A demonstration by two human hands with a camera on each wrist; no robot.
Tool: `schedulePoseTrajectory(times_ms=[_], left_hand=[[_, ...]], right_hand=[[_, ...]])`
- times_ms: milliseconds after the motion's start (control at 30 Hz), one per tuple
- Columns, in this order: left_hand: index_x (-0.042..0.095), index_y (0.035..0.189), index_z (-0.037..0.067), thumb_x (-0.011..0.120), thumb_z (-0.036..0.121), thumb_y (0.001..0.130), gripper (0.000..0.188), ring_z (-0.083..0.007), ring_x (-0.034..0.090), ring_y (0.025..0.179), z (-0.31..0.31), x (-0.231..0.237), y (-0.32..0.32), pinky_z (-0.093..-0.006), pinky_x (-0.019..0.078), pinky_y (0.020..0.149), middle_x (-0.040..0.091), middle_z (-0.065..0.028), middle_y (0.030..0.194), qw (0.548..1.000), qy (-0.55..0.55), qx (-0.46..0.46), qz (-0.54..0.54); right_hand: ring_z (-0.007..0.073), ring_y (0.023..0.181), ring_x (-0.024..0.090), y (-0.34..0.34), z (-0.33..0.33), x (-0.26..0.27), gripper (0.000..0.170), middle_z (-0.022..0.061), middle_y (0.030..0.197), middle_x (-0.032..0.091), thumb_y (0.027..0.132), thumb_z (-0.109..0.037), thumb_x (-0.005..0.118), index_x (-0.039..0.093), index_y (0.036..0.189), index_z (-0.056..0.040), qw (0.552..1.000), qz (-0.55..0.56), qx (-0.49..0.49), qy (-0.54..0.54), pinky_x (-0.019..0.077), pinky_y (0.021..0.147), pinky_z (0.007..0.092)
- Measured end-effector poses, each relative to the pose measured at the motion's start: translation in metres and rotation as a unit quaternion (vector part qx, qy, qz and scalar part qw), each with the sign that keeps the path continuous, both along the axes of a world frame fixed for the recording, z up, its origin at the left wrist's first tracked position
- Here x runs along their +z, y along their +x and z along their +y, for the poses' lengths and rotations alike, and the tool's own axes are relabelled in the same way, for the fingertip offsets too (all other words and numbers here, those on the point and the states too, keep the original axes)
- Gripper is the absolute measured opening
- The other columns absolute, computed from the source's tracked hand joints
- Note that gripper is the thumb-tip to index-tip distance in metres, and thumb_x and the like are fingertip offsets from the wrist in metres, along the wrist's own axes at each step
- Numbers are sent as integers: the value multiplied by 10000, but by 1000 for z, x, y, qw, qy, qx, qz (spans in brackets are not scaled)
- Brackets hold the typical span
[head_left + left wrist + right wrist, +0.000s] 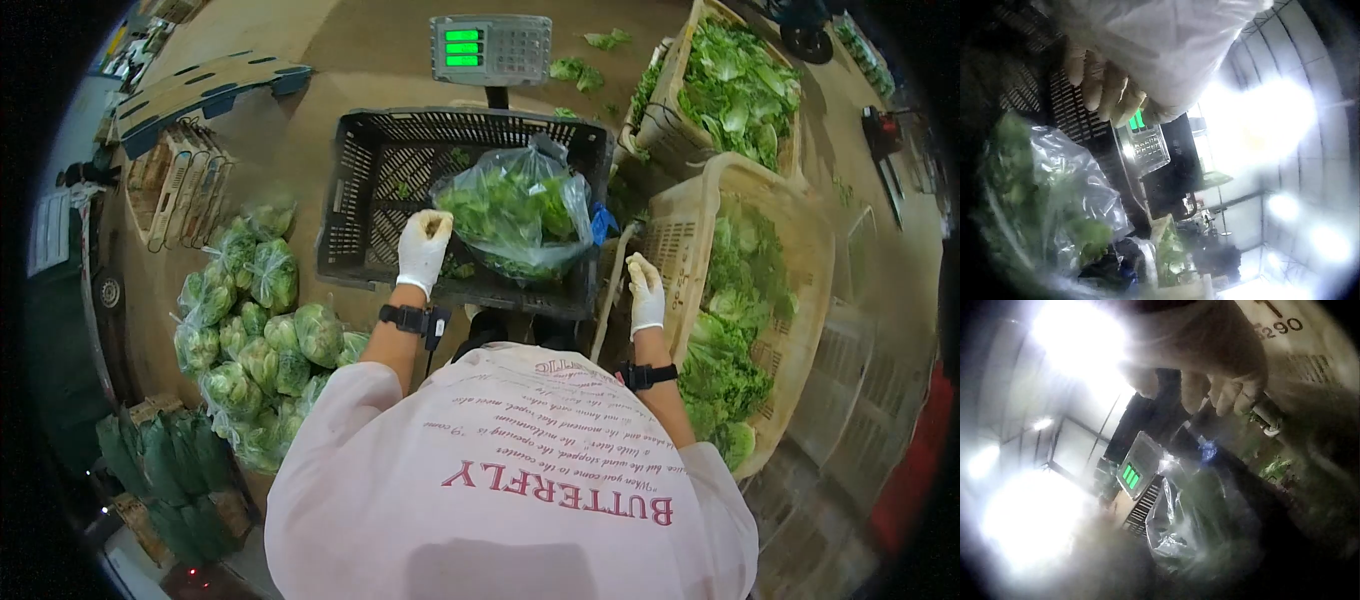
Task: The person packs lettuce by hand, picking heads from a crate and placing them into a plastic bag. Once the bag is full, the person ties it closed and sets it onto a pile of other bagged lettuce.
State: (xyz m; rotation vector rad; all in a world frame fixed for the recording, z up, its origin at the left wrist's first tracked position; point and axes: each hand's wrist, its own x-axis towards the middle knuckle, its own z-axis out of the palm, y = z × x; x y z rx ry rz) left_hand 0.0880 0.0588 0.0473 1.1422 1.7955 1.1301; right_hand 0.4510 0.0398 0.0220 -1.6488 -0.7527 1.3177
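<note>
The bag of lettuce [525, 215] lies crosswise in the black crate [345, 268], just right of the left hand [423, 248], the nearer one; the right hand [647, 295] is outside the crate's right wall. Each grip is loosely bent, holding nothing.

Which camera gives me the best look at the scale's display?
The head view: the scale's display is uncovered there, green readouts and keypad together. In the left wrist view, fingers of the left hand partly cover the readouts; the right wrist view shows three readouts, tilted and small.
</note>
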Motion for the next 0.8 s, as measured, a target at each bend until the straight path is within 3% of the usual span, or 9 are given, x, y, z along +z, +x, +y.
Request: schedulePoseTrajectory(times_ms=[200, 267, 333, 500, 533, 633, 700, 767, 800], left_hand=[[655, 890, -12, 627, 127, 841, 150, -124, 577, 704, 46, -2, 36, -259, 458, 658, 637, -68, 785, 998, 41, -36, 4], [656, 900, 7, 634, 142, 844, 148, -148, 583, 741, 60, -3, 54, -280, 463, 696, 640, -71, 822, 986, 90, -56, 127], [666, 918, 15, 608, 148, 873, 153, -138, 576, 790, 73, 15, 80, -277, 460, 738, 651, -70, 868, 996, 24, -87, 20], [656, 979, 7, 560, 173, 921, 200, -125, 566, 821, 83, -11, 97, -259, 452, 767, 646, -41, 941, 988, 13, -153, -30], [652, 978, 5, 553, 166, 925, 196, -116, 561, 807, 84, -11, 102, -250, 451, 755, 643, -34, 931, 986, 3, -162, -43], [646, 982, 2, 527, 144, 938, 191, -94, 554, 790, 94, -27, 97, -221, 447, 731, 634, -33, 919, 975, -17, -216, -43], [644, 987, 1, 525, 148, 940, 195, -95, 555, 790, 94, -31, 104, -225, 449, 730, 633, -32, 918, 972, -22, -228, -51], [627, 989, -14, 521, 119, 937, 178, -105, 564, 800, 94, -20, 117, -235, 461, 746, 635, -52, 925, 971, -34, -231, -46], [627, 989, -14, 521, 119, 937, 178, -105, 564, 800, 94, -15, 123, -235, 461, 746, 635, -52, 925, 970, -34, -237, -44]], right_hand=[[192, 1129, 516, 17, -9, 13, 195, 94, 1200, 574, 883, -156, 612, 634, 1028, -28, 1000, 24, -2, 12, 377, 982, 302], [183, 1093, 539, 39, -18, 21, 209, 99, 1153, 600, 876, -166, 620, 636, 1032, -27, 996, -42, 61, 46, 396, 962, 304], [173, 1027, 568, 53, -37, 39, 220, 94, 1094, 624, 874, -172, 621, 638, 1038, -27, 994, -54, 55, 72, 421, 932, 306], [147, 961, 583, 107, -88, 92, 274, 66, 1040, 645, 891, -222, 613, 620, 1096, -41, 992, 115, 30, 40, 445, 889, 289], [155, 970, 589, 130, -98, 103, 289, 66, 1050, 646, 895, -260, 605, 618, 1096, -54, 996, -54, 67, 36, 455, 879, 308], [143, 947, 607, 200, -145, 113, 256, 56, 1038, 657, 906, -253, 575, 626, 1070, -63, 989, -69, -132, -5, 477, 820, 294], [146, 913, 615, 277, -184, 88, 282, 54, 1003, 671, 895, -301, 577, 624, 1064, -80, 934, -236, -253, -85, 474, 808, 295], [197, 982, 593, 336, -212, 77, 480, 109, 1125, 633, 856, -412, 598, 591, 1160, -40, 890, -203, -385, -137, 455, 841, 331], [231, 1014, 582, 355, -220, 85, 518, 129, 1157, 616, 860, -413, 587, 562, 1203, -25, 872, -261, -374, -178, 440, 868, 350]])
